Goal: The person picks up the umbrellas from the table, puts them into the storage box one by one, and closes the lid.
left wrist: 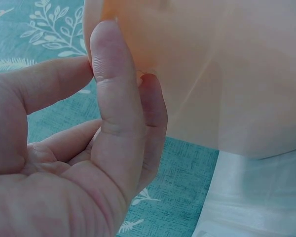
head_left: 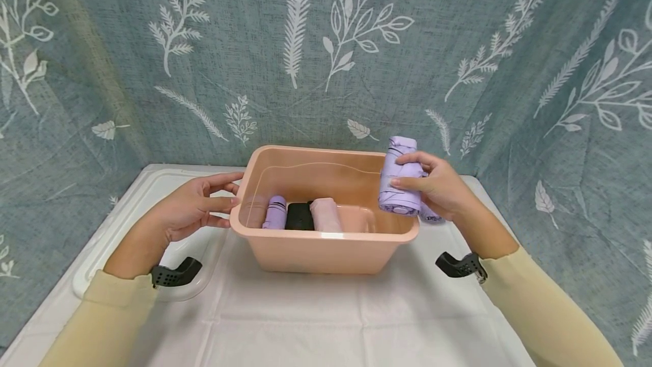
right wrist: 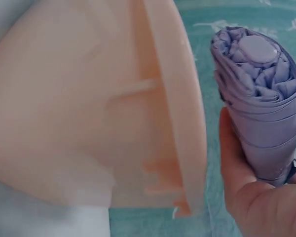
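A peach plastic bin (head_left: pixel 326 251) stands on the white surface. My left hand (head_left: pixel 196 205) touches its left rim with loosely bent fingers; in the left wrist view the fingers (left wrist: pixel 116 98) lie against the bin's edge. My right hand (head_left: pixel 433 183) grips a rolled lilac folding umbrella (head_left: pixel 399 177), raised over the bin's right end. The right wrist view shows the umbrella's gathered cloth and round end cap (right wrist: pixel 259 49). Inside the bin, side by side, lie a lilac roll (head_left: pixel 275 213), a black one (head_left: pixel 299 217) and a pale pink one (head_left: pixel 326 215).
Another lilac roll (head_left: pixel 430 215) lies outside the bin at its right, mostly hidden by my right hand. A white lid-like panel (head_left: pixel 185 290) lies at left under my left hand. Teal leaf-patterned cloth (head_left: pixel 285 112) hangs behind and along both sides.
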Motion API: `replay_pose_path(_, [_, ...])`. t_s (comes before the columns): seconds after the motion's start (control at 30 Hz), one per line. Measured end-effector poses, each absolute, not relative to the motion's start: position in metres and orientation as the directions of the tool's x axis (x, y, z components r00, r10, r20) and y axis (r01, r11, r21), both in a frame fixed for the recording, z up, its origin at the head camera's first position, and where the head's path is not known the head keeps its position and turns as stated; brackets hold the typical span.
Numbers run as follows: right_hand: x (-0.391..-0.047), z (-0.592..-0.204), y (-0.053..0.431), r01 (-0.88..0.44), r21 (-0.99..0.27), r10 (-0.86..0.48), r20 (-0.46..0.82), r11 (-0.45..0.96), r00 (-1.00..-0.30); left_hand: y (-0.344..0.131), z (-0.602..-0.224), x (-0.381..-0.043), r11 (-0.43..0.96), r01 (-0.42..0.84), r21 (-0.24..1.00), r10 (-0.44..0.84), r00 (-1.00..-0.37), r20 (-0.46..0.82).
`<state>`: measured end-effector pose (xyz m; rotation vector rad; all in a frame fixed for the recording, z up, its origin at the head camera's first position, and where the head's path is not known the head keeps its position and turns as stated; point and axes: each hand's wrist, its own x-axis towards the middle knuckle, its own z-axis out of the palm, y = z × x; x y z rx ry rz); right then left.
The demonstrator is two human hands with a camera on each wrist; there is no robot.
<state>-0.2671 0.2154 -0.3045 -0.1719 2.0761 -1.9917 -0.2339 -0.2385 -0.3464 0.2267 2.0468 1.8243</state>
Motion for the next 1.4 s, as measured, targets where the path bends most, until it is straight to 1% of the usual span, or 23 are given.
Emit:
replay_pose_path(0.07, [-0.27,-0.302,0.209,0.116,-0.991,-0.272,-0.13,0.067,-0.954,-0.238,-0.347,-0.234,0.139,-0.131,0.982,0.369,-0.913,-0.174])
replay_pose_path(0.3, [-0.281,-0.295,0.192,0.17,-0.969,-0.29,-0.217,0.177,-0.932,-0.237,-0.347,-0.234,0.138,-0.121,0.983,0.373,-0.913,-0.165])
replay_pose_path(0.5, [-0.291,-0.292,0.182,0.212,-0.955,-0.377,-0.277,0.207,-0.884,-0.236,-0.349,-0.233,0.136,-0.12,0.983,0.372,-0.914,-0.163])
replay_pose_path(0.63, [-0.298,-0.291,0.176,0.24,-0.939,-0.406,-0.325,0.246,-0.854,-0.236,-0.35,-0.232,0.136,-0.12,0.983,0.372,-0.914,-0.163])
replay_pose_path(1.1, [-0.315,-0.289,0.155,0.282,-0.893,-0.437,-0.422,0.351,-0.794,-0.236,-0.35,-0.232,0.135,-0.125,0.983,0.363,-0.917,-0.167])
replay_pose_path(1.3, [-0.318,-0.295,0.143,0.312,-0.876,-0.463,-0.463,0.367,-0.756,-0.236,-0.349,-0.232,0.132,-0.123,0.984,0.366,-0.916,-0.163])
replay_pose_path(1.4, [-0.318,-0.298,0.135,0.332,-0.864,-0.456,-0.486,0.379,-0.746,-0.236,-0.348,-0.233,0.132,-0.119,0.984,0.371,-0.915,-0.161])
